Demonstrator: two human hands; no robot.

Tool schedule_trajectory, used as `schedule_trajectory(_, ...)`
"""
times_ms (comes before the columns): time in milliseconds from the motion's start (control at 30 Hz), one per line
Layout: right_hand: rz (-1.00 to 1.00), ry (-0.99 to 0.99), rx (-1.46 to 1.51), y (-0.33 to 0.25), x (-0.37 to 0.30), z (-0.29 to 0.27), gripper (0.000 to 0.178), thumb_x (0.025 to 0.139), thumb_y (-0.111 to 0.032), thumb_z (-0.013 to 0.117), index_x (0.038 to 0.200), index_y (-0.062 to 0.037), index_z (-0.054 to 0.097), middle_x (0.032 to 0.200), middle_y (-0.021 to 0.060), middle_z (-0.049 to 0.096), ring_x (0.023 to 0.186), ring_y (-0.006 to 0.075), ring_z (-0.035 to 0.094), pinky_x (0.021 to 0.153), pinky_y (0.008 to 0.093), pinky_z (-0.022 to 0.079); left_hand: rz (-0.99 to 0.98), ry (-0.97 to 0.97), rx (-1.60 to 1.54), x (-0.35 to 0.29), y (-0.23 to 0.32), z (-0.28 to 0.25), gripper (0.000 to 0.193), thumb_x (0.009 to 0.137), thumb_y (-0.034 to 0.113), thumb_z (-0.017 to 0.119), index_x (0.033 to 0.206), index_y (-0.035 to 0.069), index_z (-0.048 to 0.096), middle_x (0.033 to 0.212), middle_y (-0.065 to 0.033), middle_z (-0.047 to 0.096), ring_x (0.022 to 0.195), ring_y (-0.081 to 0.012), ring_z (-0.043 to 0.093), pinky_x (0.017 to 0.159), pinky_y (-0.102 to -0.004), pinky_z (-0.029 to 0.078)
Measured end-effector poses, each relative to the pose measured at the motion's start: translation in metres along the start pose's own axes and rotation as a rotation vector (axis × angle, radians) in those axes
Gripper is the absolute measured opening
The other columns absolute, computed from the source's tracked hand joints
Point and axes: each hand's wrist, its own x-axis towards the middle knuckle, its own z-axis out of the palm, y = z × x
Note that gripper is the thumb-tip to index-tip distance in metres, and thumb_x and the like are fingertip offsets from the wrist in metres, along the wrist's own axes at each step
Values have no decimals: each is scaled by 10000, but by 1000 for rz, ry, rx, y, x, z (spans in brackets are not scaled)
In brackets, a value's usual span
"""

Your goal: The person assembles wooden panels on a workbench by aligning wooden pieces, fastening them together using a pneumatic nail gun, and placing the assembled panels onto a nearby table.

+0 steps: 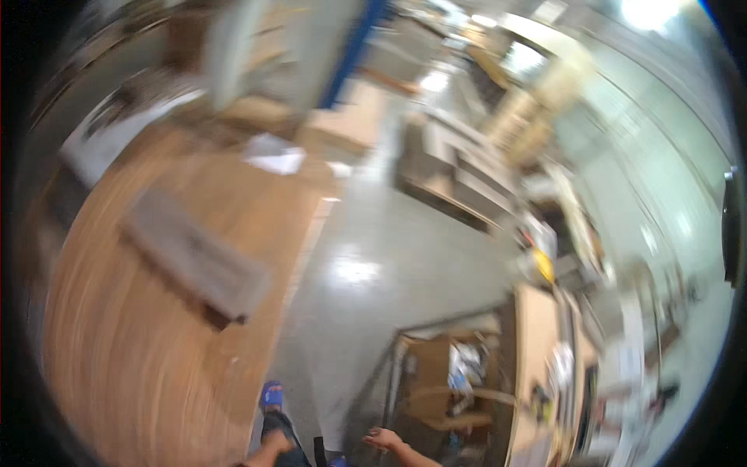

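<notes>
My left hand point(275, 447) hangs low at the bottom edge, in front of my dark trouser leg and beside the wooden table's edge. Motion smears its fingers, and nothing held can be made out. To its right, my right hand point(381, 438) is over the grey floor, near a dark-framed cart. Its fingers are blurred too, and no object shows in it. On the wood-topped table point(140, 350) at left lies a long grey-brown box-like piece point(194, 253), set at a slant and apart from both hands.
White paper point(275, 154) lies at the table's far end. The cart point(395, 366) at lower right holds cardboard and wrapped items. A pallet with grey-brown slabs point(475, 183) stands on the floor point(354, 272) ahead. Workbenches point(533, 350) line the right side.
</notes>
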Motion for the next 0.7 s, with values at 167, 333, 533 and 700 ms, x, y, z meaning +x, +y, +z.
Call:
schedule_trajectory(167,150,373,472,64,-174,38,645,802,-576,573,1197,-67,599,1218,127,603,1136,286,565,939,378,445,154,4,444,-70,122,-50,632,727,456,720,1263,162,558,1419,-182,377,1327,-401,298,1067,-527,289)
schedule_trajectory(333,-81,750,1325,99,-273,136,433,873,-421,627,1141,-81,631,948,35,650,803,116,608,721,271,501,823,379,598,-38,374,-161,538,811,378,636,1240,65,546,1278,-205,477,1203,-343,415,980,-447,361)
schedule_trajectory(533,-36,1625,1920,144,-389,259,289,923,-224,587,1147,-43,610,894,21,652,736,71,581,705,234,493,1362,547,114,-74,592,-135,450,911,283,535,1212,-51,531,1107,-232,597,1054,-272,554,875,-352,447)
schedule_trajectory(700,690,2040,1555,229,-449,257,250,866,-221,607,1045,-53,651,874,82,668,791,157,627,736,294,494,2095,389,258,-256,789,124,156,865,76,564,740,-2,515,655,-81,462,606,-190,429,562,-348,342)
